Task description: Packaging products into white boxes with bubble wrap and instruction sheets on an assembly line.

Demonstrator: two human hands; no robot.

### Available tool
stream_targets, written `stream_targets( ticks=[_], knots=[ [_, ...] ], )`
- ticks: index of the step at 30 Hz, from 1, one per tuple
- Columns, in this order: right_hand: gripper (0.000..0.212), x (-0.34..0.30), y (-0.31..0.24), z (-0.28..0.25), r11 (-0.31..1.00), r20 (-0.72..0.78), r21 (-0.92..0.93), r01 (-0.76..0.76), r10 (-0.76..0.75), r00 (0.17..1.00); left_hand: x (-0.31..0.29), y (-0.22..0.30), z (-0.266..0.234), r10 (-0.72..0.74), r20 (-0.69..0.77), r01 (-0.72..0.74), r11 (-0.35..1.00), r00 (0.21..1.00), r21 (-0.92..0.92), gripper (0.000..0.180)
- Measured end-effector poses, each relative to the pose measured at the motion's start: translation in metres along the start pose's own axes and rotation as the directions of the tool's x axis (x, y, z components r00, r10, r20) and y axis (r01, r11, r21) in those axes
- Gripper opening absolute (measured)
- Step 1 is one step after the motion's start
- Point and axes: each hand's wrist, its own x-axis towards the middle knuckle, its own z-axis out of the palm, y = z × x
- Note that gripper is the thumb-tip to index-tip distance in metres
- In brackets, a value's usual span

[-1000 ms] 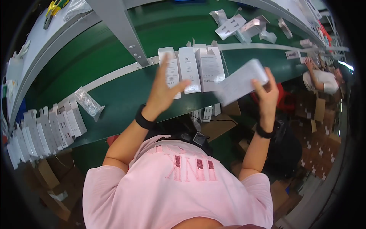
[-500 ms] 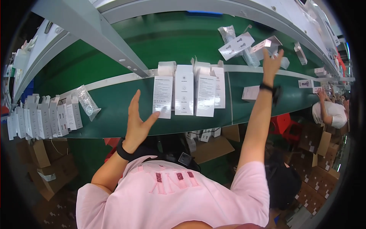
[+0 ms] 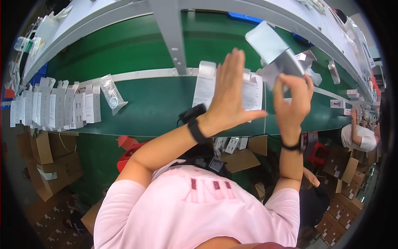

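So the box (image 3: pixel 265 39) was up in the air well to the right of the post (image 3: pixel 171 41), and the right hand (image 3: pixel 293 101) had it. That grip was narrow — thumb and fingers pinched at the box's near edge, from what I could make out with the blur. From those fingertips the box lay up and to the left, and its long axis seemed to slant that way too, with the upper end leaning back toward the post.

The left hand (image 3: pixel 229 95) was nearer the post, just right of its foot, and held nothing: fingers together pointing away from the body, thumb spread toward the box. The right hand was clearly the closer one — the left was apart from it.

Other boxes (image 3: pixel 203 85) sat on the table (image 3: pixel 149 108) just right of the post's foot, partly hidden by the left hand. Left of the post lay a bubble pouch (image 3: pixel 112 93).
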Motion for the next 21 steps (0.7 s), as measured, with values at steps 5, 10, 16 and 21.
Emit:
stream_targets(
  ticks=[5, 10, 16, 21],
  knots=[
    [0.031, 0.004, -0.101, -0.037, 0.965, 0.202, 0.257, 0.049, -0.103, 0.974, -0.027, -0.014, -0.022, 0.183, -0.214, -0.239, 0.93, 0.96, -0.278, 0.109],
    [0.027, 0.016, -0.151, -0.045, 0.942, 0.23, 0.191, 0.277, -0.317, 0.92, -0.072, -0.005, -0.114, 0.337, -0.305, -0.384, 0.917, 0.891, -0.11, 0.106],
    [0.018, 0.021, -0.179, 0.065, 0.777, 0.421, 0.629, -0.035, -0.303, 0.855, -0.123, -0.039, -0.213, -0.051, -0.077, 0.035, 0.981, 0.996, -0.189, 0.104],
    [0.02, -0.071, -0.174, 0.25, 0.578, 0.938, 0.328, -0.747, -0.104, 0.331, -0.167, -0.167, -0.207, -0.722, 0.593, 0.65, -0.264, 0.357, -0.713, 0.036]
  ],
)
